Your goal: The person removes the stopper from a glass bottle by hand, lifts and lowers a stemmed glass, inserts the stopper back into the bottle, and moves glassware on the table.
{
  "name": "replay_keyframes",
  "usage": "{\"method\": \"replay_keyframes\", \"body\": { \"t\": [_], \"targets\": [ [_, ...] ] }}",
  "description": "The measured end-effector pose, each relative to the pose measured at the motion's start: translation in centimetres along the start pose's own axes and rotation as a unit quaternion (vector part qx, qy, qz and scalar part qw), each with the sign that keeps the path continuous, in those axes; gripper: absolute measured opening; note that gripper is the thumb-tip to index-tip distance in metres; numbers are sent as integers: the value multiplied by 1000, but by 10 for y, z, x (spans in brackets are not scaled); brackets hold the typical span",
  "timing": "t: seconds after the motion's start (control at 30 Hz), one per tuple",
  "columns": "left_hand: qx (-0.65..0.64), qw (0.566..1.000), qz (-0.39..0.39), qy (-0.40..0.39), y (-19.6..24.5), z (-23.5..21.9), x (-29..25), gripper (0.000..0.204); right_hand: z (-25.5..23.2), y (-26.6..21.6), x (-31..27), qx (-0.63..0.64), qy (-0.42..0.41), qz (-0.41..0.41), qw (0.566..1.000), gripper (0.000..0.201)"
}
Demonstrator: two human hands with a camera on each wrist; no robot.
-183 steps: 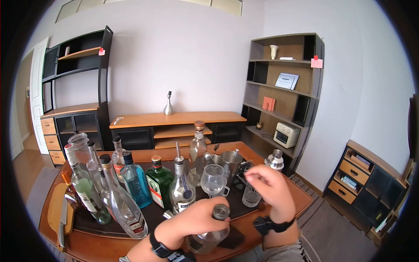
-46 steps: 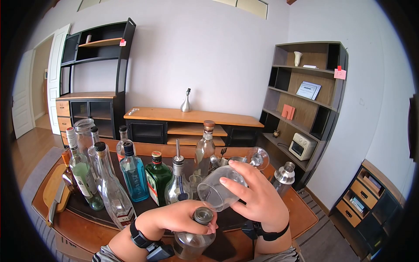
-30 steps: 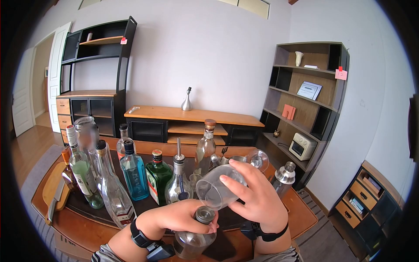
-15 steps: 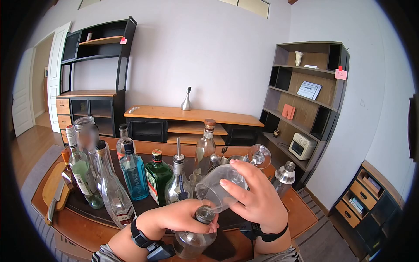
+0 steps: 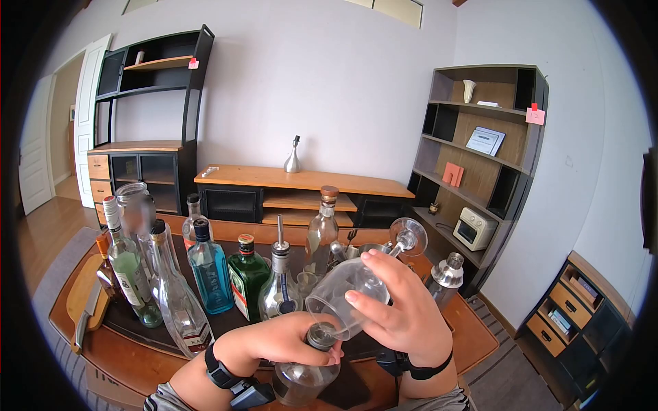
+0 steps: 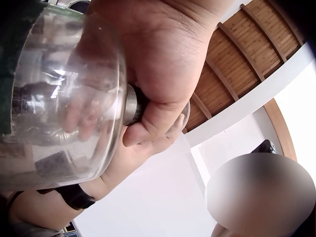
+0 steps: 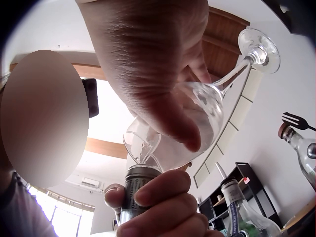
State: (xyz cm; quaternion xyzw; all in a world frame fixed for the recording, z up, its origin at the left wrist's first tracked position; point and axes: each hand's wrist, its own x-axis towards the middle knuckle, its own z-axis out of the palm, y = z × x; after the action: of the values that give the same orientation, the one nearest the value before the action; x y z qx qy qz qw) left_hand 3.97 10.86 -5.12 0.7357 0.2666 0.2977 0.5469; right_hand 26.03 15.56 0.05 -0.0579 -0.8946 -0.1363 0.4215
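Note:
My left hand grips the neck of a clear glass bottle that stands near the table's front edge. In my right hand is a stemmed glass, held by its bowl and tilted with its rim at the bottle's mouth. The glass's foot points up and to the right. In the right wrist view, the glass's rim is over the ringed bottle neck, and liquid shows in the lower rim. The left wrist view shows the clear bottle body close up.
Several bottles, among them a blue one and a green one, stand left of and behind my hands. A knife lies on a cutting board at far left. The metal shaker stands at right.
Since the earliest frame, my right hand has taken hold of the stemmed glass and brought it to the bottle's mouth. Over the last second, the glass has tipped further, its foot rising.

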Motion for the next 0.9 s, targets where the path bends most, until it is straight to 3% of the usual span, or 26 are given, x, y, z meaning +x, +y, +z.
{"method": "replay_keyframes", "body": {
  "t": [0.43, 0.9],
  "targets": [
    [-8, 1000, -8, 8, -2, 0, -1, 15, 4, 1, -2, -61, 22, -37, 997, 50],
    [10, 1000, 1, -5, -4, -1, -1, 19, 8, -2, -6, -84, 44, -45, 994, 52]
  ]
}}
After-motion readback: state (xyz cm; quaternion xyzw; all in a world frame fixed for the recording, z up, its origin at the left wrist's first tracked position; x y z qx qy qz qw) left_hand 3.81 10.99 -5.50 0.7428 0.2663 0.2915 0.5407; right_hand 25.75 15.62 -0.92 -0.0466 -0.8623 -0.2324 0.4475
